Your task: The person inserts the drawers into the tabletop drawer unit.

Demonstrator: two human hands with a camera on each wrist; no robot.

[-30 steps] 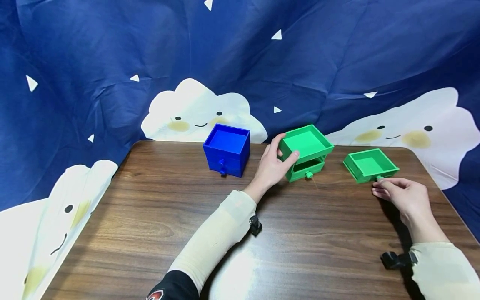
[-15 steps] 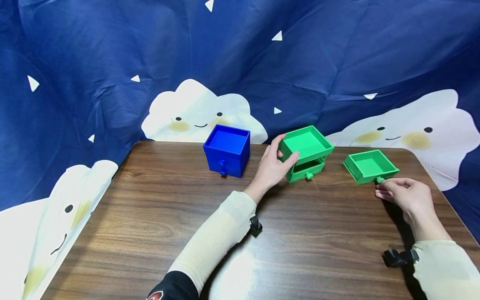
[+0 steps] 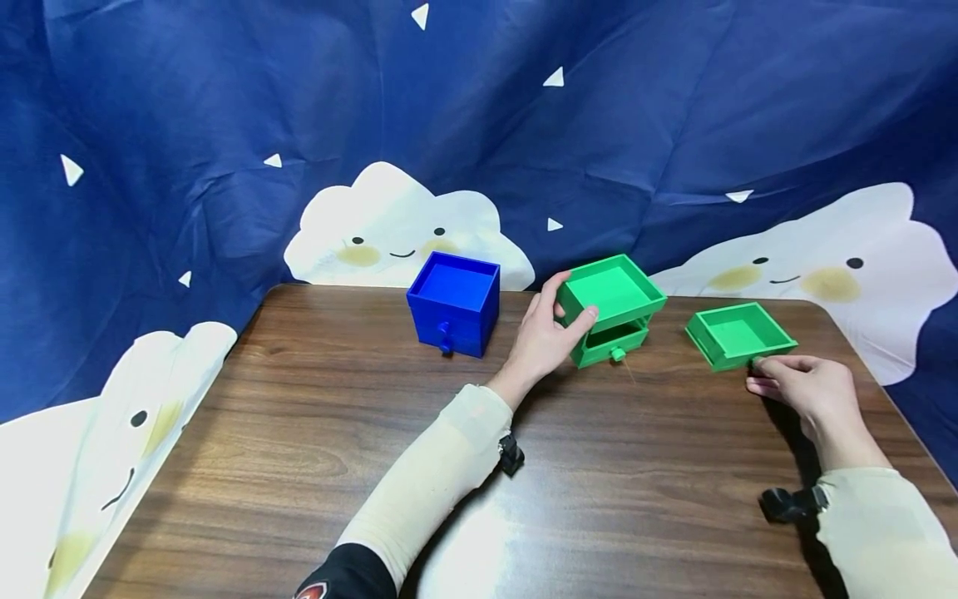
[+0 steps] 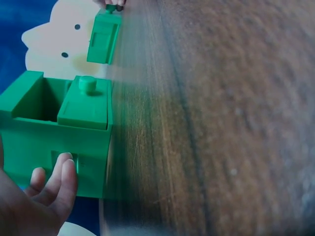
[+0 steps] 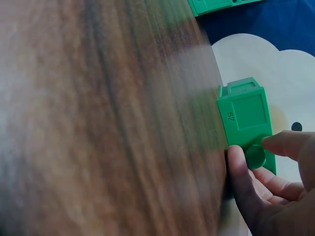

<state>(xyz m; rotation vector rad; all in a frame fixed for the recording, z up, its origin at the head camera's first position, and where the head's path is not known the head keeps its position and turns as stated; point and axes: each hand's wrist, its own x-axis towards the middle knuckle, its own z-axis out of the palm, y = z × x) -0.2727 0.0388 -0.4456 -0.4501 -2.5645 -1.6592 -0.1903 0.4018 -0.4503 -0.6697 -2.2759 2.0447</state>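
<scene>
My left hand (image 3: 540, 339) grips the left side of a small green drawer cabinet (image 3: 609, 291), thumb on the front edge of its tray-like top. The cabinet's upper slot stands hollow; a lower drawer with a round knob (image 4: 87, 84) sits in the bottom slot. Farther right, a loose green drawer (image 3: 741, 331) rests on the table near the back edge. With thumb and fingers around its round knob (image 5: 255, 156), my right hand (image 3: 812, 398) holds that drawer at its front. In the right wrist view the drawer's front panel faces the hand.
A blue drawer cabinet (image 3: 455, 304) with an open-topped tray stands left of the green one. All of it is on a brown wooden table (image 3: 299, 433). Behind hangs a dark blue cloth (image 3: 479, 100) with white clouds and triangles.
The right hand drew slightly back to the right from the loose drawer's knob, baring it, then came back onto it. The left hand and green cabinet have stayed in place.
</scene>
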